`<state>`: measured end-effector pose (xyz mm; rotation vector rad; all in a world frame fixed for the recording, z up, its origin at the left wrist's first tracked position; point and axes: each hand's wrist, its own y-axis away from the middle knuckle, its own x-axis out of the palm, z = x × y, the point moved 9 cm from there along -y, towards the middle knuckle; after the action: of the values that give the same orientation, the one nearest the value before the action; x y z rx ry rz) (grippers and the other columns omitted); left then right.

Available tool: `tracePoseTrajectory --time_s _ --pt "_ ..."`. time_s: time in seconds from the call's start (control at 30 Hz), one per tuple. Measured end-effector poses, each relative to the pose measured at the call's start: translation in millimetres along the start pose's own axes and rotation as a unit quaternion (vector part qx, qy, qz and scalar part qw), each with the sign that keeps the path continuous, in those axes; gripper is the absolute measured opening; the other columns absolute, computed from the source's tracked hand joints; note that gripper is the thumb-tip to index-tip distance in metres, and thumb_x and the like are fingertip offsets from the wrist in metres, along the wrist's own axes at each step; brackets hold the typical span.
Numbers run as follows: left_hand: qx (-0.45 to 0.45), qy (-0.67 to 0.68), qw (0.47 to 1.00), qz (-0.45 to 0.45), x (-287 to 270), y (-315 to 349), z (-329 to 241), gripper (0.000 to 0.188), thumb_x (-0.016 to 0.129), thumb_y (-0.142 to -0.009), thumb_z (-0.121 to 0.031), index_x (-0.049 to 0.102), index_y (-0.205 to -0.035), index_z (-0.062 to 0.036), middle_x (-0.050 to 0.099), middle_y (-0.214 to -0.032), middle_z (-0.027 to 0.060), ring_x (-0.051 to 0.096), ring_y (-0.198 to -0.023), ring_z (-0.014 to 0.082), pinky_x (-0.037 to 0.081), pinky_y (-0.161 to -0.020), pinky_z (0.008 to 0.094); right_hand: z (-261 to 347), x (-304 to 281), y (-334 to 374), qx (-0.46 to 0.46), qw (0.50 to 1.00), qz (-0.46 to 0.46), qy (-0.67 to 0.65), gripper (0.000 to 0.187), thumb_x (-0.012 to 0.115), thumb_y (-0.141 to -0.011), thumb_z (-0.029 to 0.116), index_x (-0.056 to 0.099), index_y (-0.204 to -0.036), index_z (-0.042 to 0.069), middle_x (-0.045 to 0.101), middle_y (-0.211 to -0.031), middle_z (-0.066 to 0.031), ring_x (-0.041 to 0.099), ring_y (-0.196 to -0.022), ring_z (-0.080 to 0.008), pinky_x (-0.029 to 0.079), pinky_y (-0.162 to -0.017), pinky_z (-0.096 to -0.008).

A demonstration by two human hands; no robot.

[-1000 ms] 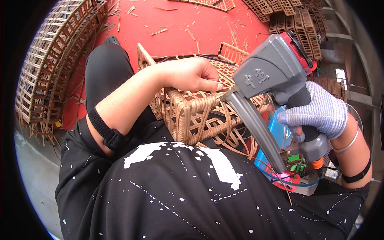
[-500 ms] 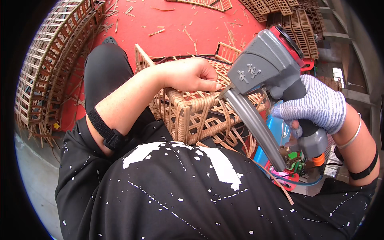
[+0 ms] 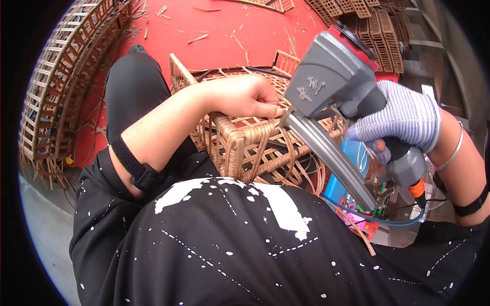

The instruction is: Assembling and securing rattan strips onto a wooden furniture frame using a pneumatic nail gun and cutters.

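A woven rattan frame (image 3: 245,148), its corner wrapped in pale strands, sits against my lap. My bare left hand (image 3: 245,96) rests on its top edge, fingers curled in and thumb stretched toward the nose of the tool; it appears to pinch a strand, mostly hidden. In my right hand (image 3: 406,115), gloved in striped white and blue cloth, is a grey pneumatic staple gun (image 3: 332,74) with a red-edged top. Its nose meets the frame's edge just beside my left thumb, and its long metal magazine slants down toward my shirt. A blue air hose (image 3: 403,223) leads from the handle.
Stacked woven panels (image 3: 66,81) stand at the left. More lattice panels (image 3: 385,41) are piled at the back right. Cane scraps (image 3: 198,38) litter the red floor (image 3: 173,25). A blue container (image 3: 349,166) stands behind the magazine, and loose cane strands hang near my shirt.
My right hand has tilted the staple gun slightly, its top moving up and left and its handle end swinging right. The left hand stays at the frame's edge.
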<state>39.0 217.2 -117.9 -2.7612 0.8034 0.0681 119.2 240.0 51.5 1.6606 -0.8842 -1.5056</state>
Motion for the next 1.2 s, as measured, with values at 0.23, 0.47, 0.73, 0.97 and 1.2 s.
tracePoseTrajectory --time_s 0.23,0.47,0.73,0.97,1.2 --pt "-0.012 0.001 1.0 -0.024 -5.2 0.6 6.0 0.039 0.063 -0.098 -0.025 0.054 -0.07 0.0008 0.038 -0.059 -0.0006 0.036 -0.059 0.0091 0.034 -0.054 0.0311 -21.1 6.8 1.7 -0.062 0.994 -0.001 -0.088 0.023 0.078 -0.079 0.022 0.067 -0.082 0.002 0.059 -0.058 -0.0024 0.057 -0.052 -0.0087 0.047 -0.049 -0.0254" --pt "-0.028 -0.007 0.999 -0.028 -5.0 -2.0 8.5 0.043 0.062 -0.1 -0.028 0.054 -0.069 0.0014 0.039 -0.06 -0.0017 0.035 -0.061 0.0084 0.034 -0.055 0.0311 -80.3 -4.1 21.9 -0.123 0.959 -0.093 -0.238 0.039 0.073 -0.077 0.012 0.061 -0.11 -0.005 0.052 -0.055 -0.0028 0.049 -0.044 -0.0095 0.043 -0.043 -0.0258" --pt "-0.068 0.018 0.997 -0.029 -5.1 -3.6 11.5 0.046 0.062 -0.1 -0.031 0.054 -0.066 -0.0015 0.036 -0.058 -0.0067 0.033 -0.058 0.0055 0.031 -0.052 0.0297 -150.8 0.0 5.9 -0.188 0.906 -0.117 -0.36 0.03 0.071 -0.08 0.013 0.066 -0.104 -0.004 0.057 -0.061 -0.0042 0.053 -0.049 -0.0096 0.044 -0.046 -0.0258" --pt "-0.098 -0.052 0.985 -0.131 -9.0 3.8 -13.0 0.046 0.064 -0.099 -0.025 0.046 -0.065 -0.0001 0.033 -0.057 -0.0052 0.029 -0.057 0.0062 0.027 -0.05 0.0306 -243.7 29.4 -29.1 -0.209 0.831 -0.105 -0.504 0.042 0.069 -0.084 0.018 0.056 -0.116 -0.005 0.049 -0.056 -0.0034 0.048 -0.045 -0.0135 0.044 -0.045 -0.0299" --pt "-0.163 -0.169 0.938 -0.254 -14.8 26.3 -42.3 0.019 0.071 -0.092 -0.019 0.072 -0.091 0.0003 0.059 -0.069 0.0018 0.049 -0.064 0.0068 0.041 -0.06 0.0253 -377.0 43.8 -83.6 -0.255 0.701 -0.17 -0.644 0.042 0.061 -0.097 0.027 0.05 -0.126 -0.001 0.045 -0.059 0.0026 0.046 -0.045 -0.0104 0.043 -0.046 -0.0296"
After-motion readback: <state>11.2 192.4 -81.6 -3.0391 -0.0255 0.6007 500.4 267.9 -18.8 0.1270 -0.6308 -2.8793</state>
